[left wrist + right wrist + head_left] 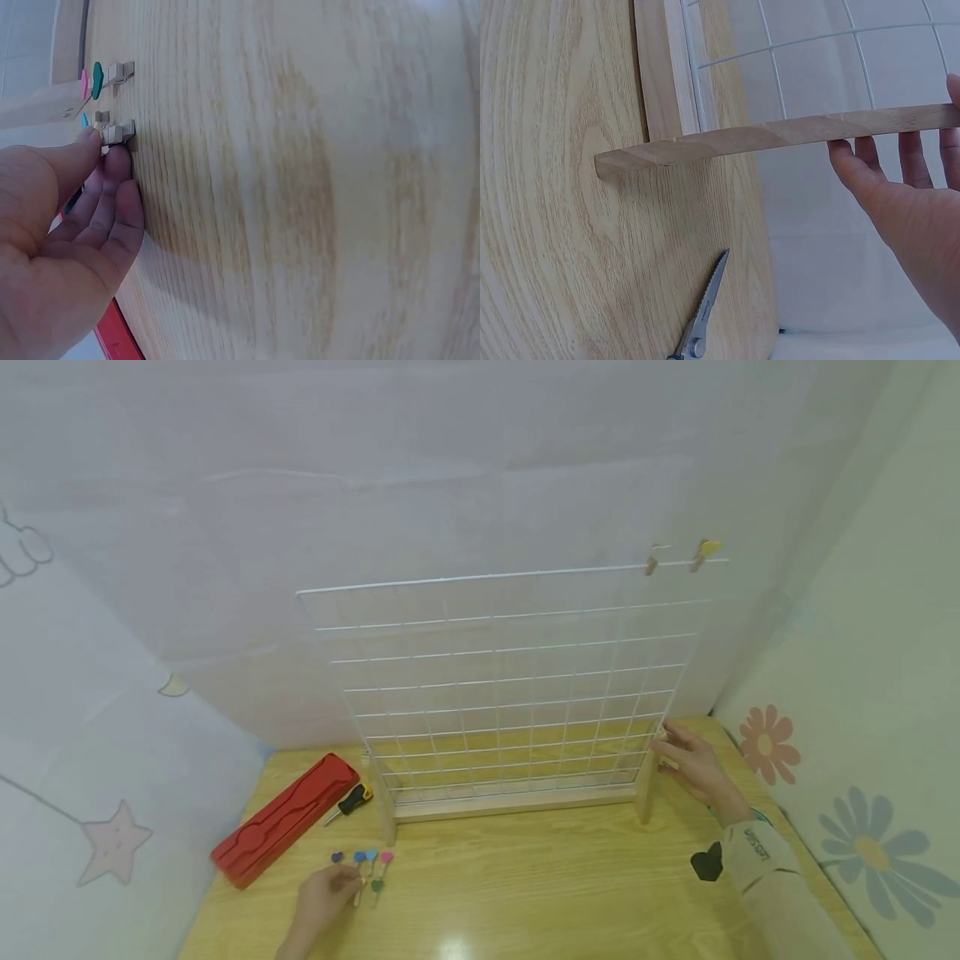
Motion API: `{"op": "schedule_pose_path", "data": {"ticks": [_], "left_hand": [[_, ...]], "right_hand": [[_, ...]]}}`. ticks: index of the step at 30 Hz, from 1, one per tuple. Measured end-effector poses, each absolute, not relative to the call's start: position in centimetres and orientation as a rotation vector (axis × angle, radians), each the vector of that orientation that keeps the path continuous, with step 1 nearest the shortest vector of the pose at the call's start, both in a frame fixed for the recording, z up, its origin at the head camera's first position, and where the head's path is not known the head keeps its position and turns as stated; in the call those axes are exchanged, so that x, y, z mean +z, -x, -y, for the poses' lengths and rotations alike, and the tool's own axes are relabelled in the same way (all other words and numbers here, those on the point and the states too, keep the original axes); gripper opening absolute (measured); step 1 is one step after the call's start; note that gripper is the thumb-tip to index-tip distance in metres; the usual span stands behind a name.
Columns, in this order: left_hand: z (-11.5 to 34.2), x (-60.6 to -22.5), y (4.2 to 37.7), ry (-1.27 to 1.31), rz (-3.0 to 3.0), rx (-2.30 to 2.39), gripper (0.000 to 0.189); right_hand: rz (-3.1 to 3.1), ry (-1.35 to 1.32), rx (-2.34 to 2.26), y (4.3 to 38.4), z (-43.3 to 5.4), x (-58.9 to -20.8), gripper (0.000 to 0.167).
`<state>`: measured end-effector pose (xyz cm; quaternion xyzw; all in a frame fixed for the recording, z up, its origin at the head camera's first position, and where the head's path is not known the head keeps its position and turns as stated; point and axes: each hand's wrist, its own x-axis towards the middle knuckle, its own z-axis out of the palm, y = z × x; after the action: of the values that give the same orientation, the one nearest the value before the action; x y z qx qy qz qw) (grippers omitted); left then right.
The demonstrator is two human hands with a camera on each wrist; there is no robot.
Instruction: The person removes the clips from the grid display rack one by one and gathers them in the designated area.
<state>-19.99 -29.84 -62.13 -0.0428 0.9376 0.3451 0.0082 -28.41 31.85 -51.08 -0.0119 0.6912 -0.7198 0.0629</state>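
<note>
My left hand (322, 897) is low over the table, thumb and fingertips pinching a small wooden clothespin (114, 135). Right around it lie several more heart-topped clothespins, among them a pink one (386, 857), a green one (377, 886) and a dark blue one (337, 857). A white wire grid (495, 681) stands upright in a wooden stand (517, 804). At the stand's right end my right hand (693, 764) grips the wooden upright (780, 135), fingers on one side and thumb on the other. A yellow-heart clothespin (707, 550) and a pale one (654, 558) are clipped on the grid's top wire.
On the left lies a red tray (285, 822) with shaped recesses, a screwdriver (352, 799) beside it. A pivoted serrated blade (709, 296), like scissors, lies near the right upright. A black object (707, 862) is next to the right sleeve. Printed sheets wall the table's sides and back.
</note>
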Motion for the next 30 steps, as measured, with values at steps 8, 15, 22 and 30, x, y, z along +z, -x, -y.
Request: {"op": "schedule_pose_path", "data": {"ticks": [8, 15, 22, 30], "left_hand": [[29.7, -62.2, 19.5, 0.136, -2.974, 1.079, 0.008], [29.8, -61.0, 19.2, 0.177, -2.944, 1.169, 0.018], [29.9, -59.0, 19.3, 0.202, -3.02, 1.175, 0.022], [26.4, -54.4, 20.6, 0.017, -2.89, 1.444, 0.022]], "right_hand": [[-2.084, 0.032, -2.177, 28.5, -31.7, -51.2, 0.081], [-2.107, 0.045, -2.158, 28.4, -31.8, -51.2, 0.081], [-2.102, 0.045, -2.152, 28.3, -31.7, -51.1, 0.082], [-2.09, 0.054, -2.165, 28.4, -31.7, -51.1, 0.082]]}}
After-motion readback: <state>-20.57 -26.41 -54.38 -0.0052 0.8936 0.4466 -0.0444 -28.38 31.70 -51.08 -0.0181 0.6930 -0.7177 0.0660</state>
